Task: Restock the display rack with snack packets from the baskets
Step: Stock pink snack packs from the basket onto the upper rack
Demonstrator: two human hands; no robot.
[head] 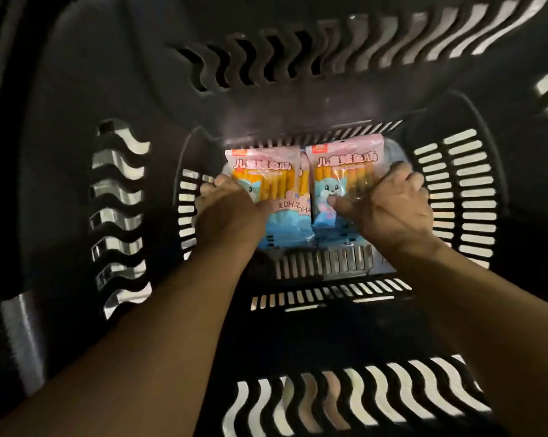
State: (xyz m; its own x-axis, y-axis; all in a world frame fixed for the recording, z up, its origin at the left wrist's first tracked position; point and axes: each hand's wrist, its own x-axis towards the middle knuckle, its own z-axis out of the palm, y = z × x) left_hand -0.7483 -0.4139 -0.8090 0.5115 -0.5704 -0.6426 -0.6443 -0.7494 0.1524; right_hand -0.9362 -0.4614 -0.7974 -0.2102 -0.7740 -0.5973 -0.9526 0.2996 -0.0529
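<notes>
Nearest, the wavy-slotted wall of a deep, dark basket (pixel 298 335) is rising toward you, and both your bare forearms are stretching down past it to the bottom. Your left hand (pixel 231 206) is gripping the left packet (pixel 263 171), its fingers (pixel 216 184) curling round the packet's left edge while the thumb is lying across the front. Your right hand (pixel 392 206) is gripping the right packet (pixel 339 171), thumb pressing on the blue cartoon animal and fingers (pixel 405 178) wrapping over the right edge. Both packets are pink and blue, showing rows of orange sticks, and are lying side by side on the basket floor. The edge of a third packet (pixel 304 181) is peeking out between them. Beyond, the far slotted wall is standing just behind the packets' top edges.
</notes>
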